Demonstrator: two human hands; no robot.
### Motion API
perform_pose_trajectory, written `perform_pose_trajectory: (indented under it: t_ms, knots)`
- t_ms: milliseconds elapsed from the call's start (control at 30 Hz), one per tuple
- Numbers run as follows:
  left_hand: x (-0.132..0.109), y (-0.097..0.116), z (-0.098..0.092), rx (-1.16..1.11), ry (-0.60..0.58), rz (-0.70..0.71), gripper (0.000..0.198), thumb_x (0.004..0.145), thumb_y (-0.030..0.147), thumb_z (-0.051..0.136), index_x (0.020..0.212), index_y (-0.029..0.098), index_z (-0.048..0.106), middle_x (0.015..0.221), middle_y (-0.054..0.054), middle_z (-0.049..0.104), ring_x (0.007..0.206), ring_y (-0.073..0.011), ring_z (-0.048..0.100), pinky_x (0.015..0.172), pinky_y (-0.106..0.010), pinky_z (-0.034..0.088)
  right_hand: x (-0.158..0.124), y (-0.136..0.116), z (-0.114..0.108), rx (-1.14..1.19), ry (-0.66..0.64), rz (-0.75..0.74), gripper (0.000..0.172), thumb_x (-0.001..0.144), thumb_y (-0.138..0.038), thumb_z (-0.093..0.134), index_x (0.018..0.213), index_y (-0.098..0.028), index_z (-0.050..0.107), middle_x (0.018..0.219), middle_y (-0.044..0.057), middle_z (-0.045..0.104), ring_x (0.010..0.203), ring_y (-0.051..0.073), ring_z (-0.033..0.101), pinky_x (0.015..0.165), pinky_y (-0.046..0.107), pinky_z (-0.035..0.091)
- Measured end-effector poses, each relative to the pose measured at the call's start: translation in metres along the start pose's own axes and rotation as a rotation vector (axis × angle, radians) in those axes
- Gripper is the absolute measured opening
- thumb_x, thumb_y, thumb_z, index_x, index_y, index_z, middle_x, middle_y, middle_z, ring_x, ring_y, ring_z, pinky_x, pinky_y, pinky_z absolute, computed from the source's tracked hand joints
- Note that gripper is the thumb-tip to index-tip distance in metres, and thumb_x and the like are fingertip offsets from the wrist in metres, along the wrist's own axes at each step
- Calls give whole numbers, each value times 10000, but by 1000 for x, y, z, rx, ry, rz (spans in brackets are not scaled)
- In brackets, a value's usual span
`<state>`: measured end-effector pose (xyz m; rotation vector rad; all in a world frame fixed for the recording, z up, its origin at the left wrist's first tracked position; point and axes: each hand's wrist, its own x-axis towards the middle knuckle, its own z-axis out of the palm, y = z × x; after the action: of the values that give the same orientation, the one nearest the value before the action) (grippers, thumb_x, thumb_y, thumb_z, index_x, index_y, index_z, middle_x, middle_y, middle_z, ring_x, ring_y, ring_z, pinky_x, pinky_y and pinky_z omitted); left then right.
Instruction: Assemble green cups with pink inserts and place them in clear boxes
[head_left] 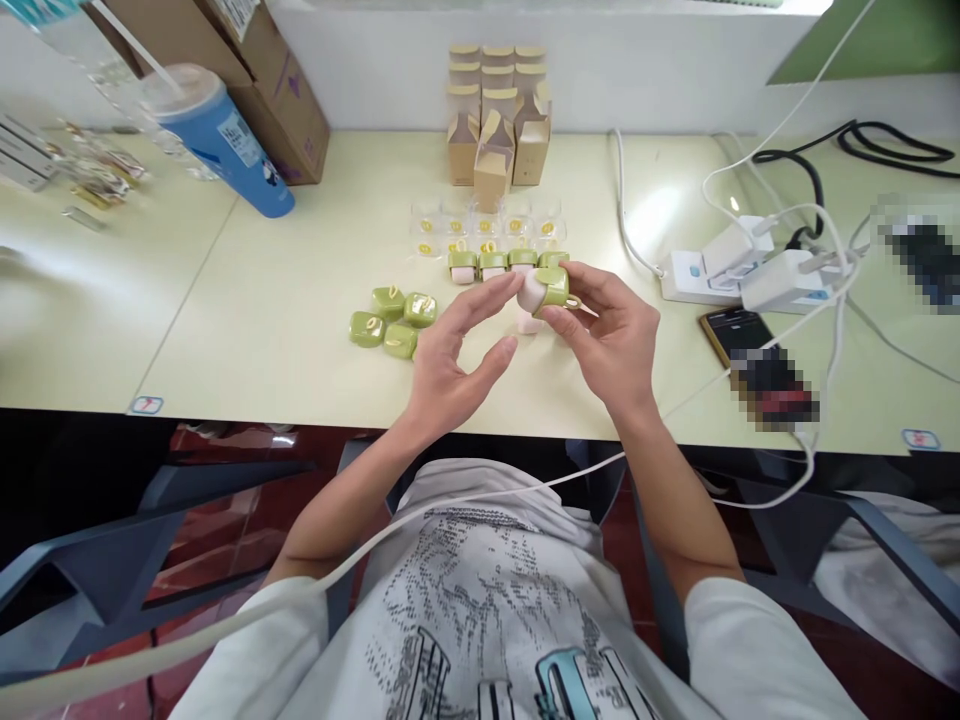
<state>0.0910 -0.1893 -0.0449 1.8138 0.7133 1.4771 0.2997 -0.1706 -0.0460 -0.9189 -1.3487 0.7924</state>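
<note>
My right hand [611, 325] grips a small green case [553, 287] between thumb and fingers, a pale pink rounded piece [531, 292] sticking out of its left end. A small loop shows at the case's right end. My left hand [461, 355] has thumb and fingers spread apart, its fingertips close to the pink piece; whether they touch it I cannot tell. Behind the hands stands a row of similar green-and-pink pieces [493, 264]. Several glossy green caps [367, 329] lie left of my left hand. Another pink piece [529, 323] is partly hidden below the held case.
Clear plastic cups with yellow marks [486, 227] stand in rows, with open cardboard boxes [495, 160] behind. A blue tumbler [232, 145] is at the left. On the right lie a power strip [686, 278] and a phone [739, 335]. A white cable [480, 497] crosses before my body.
</note>
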Motion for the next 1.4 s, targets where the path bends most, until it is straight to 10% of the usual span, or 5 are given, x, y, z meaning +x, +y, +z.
perform_pose_trajectory:
  t_ms: [300,633,1133,1400]
  knots:
    - [10,-8,-13,-10,33,-44,797,842,520,1035,1544,341,703,1498,-113,801,1353,-302,806,994,-357,728,-5,-17,2,146,-312,90,473,991,-556,897,1392,-312,847,1481,80,832,1324,278,821,1153,448,685]
    - [12,11,-13,-194,10,-154,378,937,453,961,1295,354,893,1350,-78,861,1199,-252,830,882,-325,730,-7,-26,3,342,-369,213,446,997,-625,861,1283,-282,871,1306,78,874,1168,280,854,997,481,761]
    - [13,20,-15,-83,16,-74,388,914,567,960,1193,318,855,1270,-90,823,1268,-280,789,908,-367,703,-10,-33,1,244,-410,128,423,1056,-597,804,1376,-328,862,1464,58,837,1466,313,747,1259,547,617]
    - [13,19,-15,-70,33,-79,292,991,537,891,1191,325,881,1239,-85,841,1279,-290,784,987,-421,695,-10,-29,2,332,-430,171,414,1070,-574,791,1376,-303,858,1404,65,850,1284,266,818,1104,451,708]
